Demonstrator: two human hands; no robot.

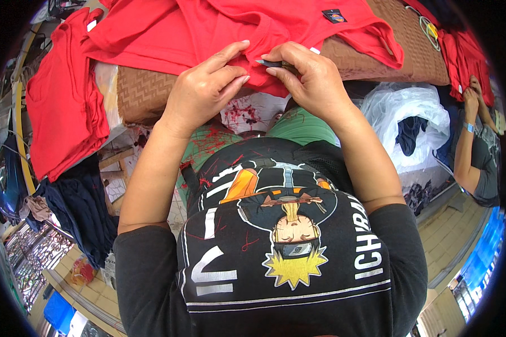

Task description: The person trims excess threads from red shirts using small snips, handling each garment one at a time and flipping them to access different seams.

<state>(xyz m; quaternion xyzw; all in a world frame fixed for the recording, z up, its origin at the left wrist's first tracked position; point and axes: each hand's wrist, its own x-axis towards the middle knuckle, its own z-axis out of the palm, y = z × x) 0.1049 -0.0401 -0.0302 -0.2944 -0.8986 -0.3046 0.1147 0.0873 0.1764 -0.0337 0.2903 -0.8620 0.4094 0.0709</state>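
Note:
A red garment (pixel 202 31) with a dark label lies spread over the brown cushioned surface in front of me, its near edge hanging down over my lap. My left hand (pixel 202 90) grips a fold of it with bent fingers; the contact is partly hidden. In my right hand (pixel 315 78) is a pair of small dark-handled thread snips (pixel 285 65), held between thumb and fingers. Their pointed metal tip aims left at the cloth, close to my left fingers.
More red garments (pixel 67 106) hang at the left, above dark cloth (pixel 81 208). The brown textured cover (pixel 146 95) has a rounded edge. A clear plastic bag (pixel 399 106) holds dark cloth at right. Beyond it, a co-worker's hands (pixel 473 92) touch red cloth. Red thread bits lie on my clothes.

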